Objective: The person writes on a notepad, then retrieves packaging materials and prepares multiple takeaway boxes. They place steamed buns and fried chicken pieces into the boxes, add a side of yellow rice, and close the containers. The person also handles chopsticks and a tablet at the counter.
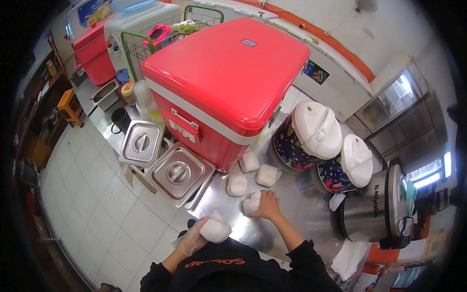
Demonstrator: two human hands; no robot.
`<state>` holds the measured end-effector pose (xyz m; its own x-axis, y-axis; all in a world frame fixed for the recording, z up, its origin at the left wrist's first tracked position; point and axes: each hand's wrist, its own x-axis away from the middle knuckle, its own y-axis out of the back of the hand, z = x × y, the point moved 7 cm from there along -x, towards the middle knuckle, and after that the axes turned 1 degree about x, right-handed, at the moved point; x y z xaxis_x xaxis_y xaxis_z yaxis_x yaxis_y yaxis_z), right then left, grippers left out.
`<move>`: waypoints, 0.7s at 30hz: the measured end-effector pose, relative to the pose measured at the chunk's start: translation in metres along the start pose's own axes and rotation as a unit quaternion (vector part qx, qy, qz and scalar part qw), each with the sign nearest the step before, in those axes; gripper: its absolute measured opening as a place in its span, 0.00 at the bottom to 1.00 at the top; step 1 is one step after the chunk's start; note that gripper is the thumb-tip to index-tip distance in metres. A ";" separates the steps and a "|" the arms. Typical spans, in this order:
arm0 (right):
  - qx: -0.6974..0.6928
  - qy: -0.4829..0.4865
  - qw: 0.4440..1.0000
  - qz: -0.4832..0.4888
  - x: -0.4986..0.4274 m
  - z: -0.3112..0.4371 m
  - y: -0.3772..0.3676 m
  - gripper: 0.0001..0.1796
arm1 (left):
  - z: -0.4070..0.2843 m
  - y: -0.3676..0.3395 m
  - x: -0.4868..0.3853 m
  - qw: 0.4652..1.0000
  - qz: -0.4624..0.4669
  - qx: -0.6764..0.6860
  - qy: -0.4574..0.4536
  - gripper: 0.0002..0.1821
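My left hand point(195, 237), in a clear plastic glove, holds a round white-wrapped bundle point(216, 229) close to my body, short of the counter's edge. My bare right hand point(267, 205) grips a second wrapped bundle point(251, 204) on the steel counter point(292, 208). Just beyond it sit three more white bundles: one at the left point(237, 184), one at the right point(267, 175) and one farther back point(249, 161) by the cooler. What the wrappings contain is hidden.
A large red cooler box point(226, 73) stands behind the bundles. Lidded steel pans point(178, 173) lie at its left. On the right are two patterned containers with white lids point(315, 131) point(355, 160), a Miyako rice cooker point(368, 208) and white paper point(348, 259). A black mug point(120, 118) stands far left.
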<state>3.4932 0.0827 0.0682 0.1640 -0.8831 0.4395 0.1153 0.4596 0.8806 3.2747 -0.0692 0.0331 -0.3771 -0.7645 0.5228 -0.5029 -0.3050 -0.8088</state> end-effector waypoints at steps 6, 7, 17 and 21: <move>-0.450 0.050 0.880 0.141 -0.008 -0.029 -0.022 0.48 | -0.008 -0.010 -0.009 0.997 0.042 0.064 -0.028 0.29; -0.566 0.056 0.802 0.182 -0.007 -0.036 -0.026 0.48 | -0.008 -0.009 -0.012 0.995 0.049 0.074 -0.035 0.29; -0.838 0.041 0.390 0.380 0.006 0.072 -0.150 0.40 | -0.002 0.086 0.060 0.985 0.054 0.154 -0.056 0.29; -0.755 -0.025 0.462 0.466 0.033 0.190 -0.223 0.40 | -0.015 0.161 0.171 0.932 -0.043 0.286 -0.219 0.25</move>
<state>3.2863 -0.0665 -0.0797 0.8125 -0.2206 0.5396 0.5750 0.1509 -0.8041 3.1174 -0.2408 -0.0037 0.0626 -0.8435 0.5335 0.0275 -0.5329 -0.8457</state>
